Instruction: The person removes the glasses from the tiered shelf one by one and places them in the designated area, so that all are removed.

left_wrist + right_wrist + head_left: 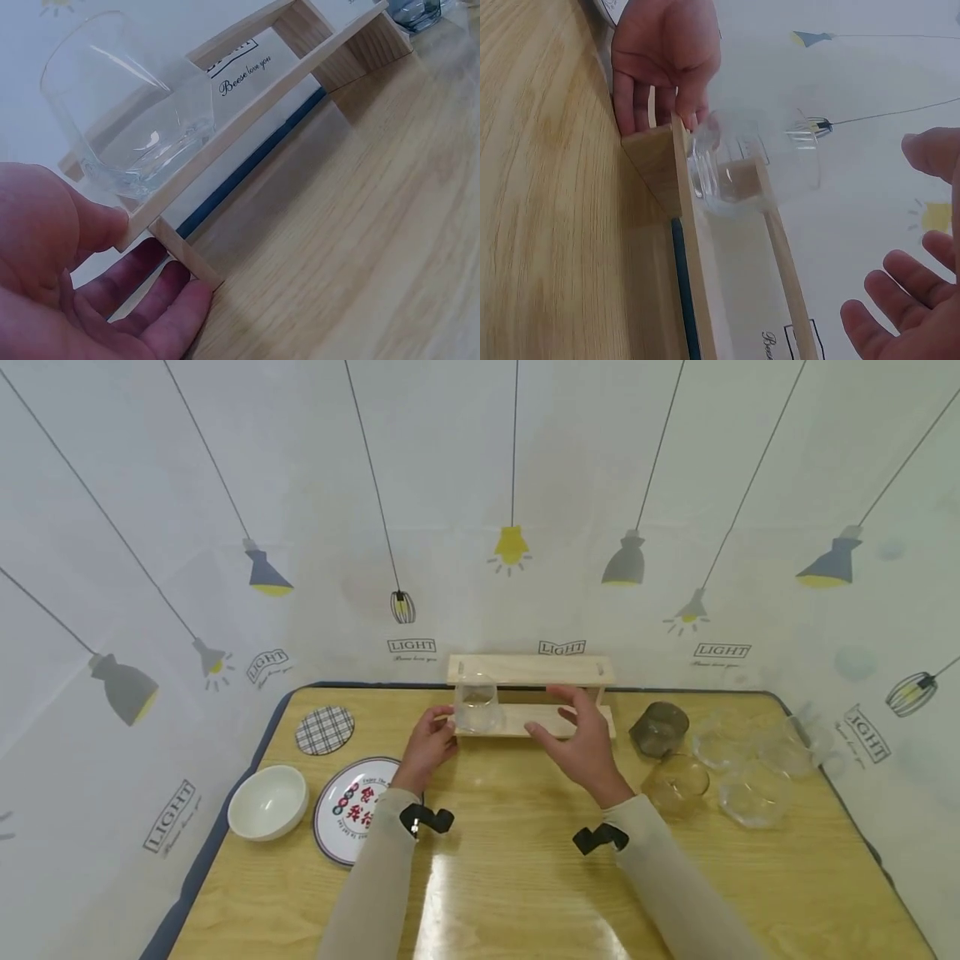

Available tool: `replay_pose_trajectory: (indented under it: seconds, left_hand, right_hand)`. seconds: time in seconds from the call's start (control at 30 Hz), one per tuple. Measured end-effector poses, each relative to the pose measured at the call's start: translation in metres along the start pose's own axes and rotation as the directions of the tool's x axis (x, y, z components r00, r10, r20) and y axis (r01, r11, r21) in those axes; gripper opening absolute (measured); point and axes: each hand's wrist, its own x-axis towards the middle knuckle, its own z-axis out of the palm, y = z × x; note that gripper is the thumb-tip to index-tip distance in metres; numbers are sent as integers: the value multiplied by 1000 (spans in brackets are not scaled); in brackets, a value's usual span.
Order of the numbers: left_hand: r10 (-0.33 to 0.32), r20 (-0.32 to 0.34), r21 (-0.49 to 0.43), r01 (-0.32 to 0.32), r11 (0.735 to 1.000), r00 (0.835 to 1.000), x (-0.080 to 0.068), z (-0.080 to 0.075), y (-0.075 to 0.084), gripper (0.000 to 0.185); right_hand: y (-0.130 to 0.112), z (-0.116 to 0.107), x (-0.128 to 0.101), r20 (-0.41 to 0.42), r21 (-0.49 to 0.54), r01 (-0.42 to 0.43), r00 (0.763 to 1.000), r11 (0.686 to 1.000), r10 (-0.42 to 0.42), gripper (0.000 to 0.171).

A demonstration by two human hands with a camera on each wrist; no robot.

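A small two-tier wooden rack (531,670) stands at the back of the table. On the left end of its lower board sits a clear glass (477,708), upright and see-through. My left hand (431,747) grips the rack's left end; in the left wrist view the thumb (101,225) lies against the board's end and the fingers (180,319) reach round the end support. To the right of the glass, my right hand (581,743) hovers in front of the rack, thumb and fingers spread apart, holding nothing.
Right of the rack stand a dark grey glass (660,729), an amber glass (677,785) and several clear glasses (756,795). At left lie a checked coaster (325,730), a white bowl (268,803) and a printed plate (337,843), partly behind my left arm. A lamp-patterned curtain (450,485) borders the table.
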Motion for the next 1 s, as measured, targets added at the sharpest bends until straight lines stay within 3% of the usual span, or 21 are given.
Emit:
replay_pose_trajectory:
  seconds: [0.2, 0.6, 1.0]
  left_hand:
    - [-16, -13, -6, 15, 1000, 1000, 0, 1, -1, 31]
    - [13, -21, -24, -14, 1000, 1000, 1, 2, -1, 31]
    - [24, -27, -20, -25, 999, 999, 1, 2, -1, 29]
  right_hand:
    - [-4, 33, 13, 67, 26, -76, 995, 997, 74, 71]
    - [4, 88, 39, 53, -43, -231, 971, 972, 234, 90]
    - [13, 105, 43, 31, -70, -245, 968, 967, 247, 82]
